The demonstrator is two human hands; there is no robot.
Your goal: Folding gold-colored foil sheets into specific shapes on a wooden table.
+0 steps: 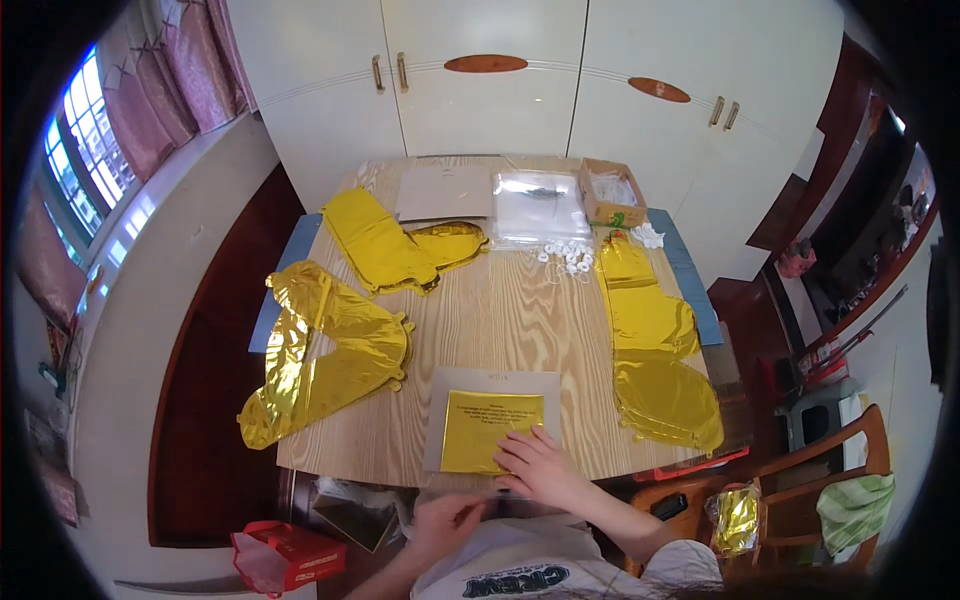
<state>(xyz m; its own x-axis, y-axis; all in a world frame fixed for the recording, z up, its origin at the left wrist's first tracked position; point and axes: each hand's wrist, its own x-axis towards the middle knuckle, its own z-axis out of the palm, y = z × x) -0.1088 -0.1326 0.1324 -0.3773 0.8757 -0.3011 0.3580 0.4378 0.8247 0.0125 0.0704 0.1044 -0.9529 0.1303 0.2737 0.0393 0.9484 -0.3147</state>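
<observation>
A folded gold foil balloon (470, 430) with dark print lies on a grey card (500, 380) at the near edge of the table. My right hand (540, 465) rests on the balloon's lower right part, its fingers stretched out. Just below the table edge, my left hand (450, 525) is closed with its fingers curled together. What it pinches, if anything, is too small to tell; something clear like plastic film shows beside it. Unfolded gold foil balloons lie at the left (330, 350), the far left (385, 240) and the right (655, 345).
At the back of the wooden table (500, 320) are a grey card stack (445, 193), clear plastic bags (540, 205), a cardboard box (612, 195) and white rings (570, 257). A red bag (285, 558) stands low left. A wooden chair (875, 440) at right holds a gold packet (737, 520).
</observation>
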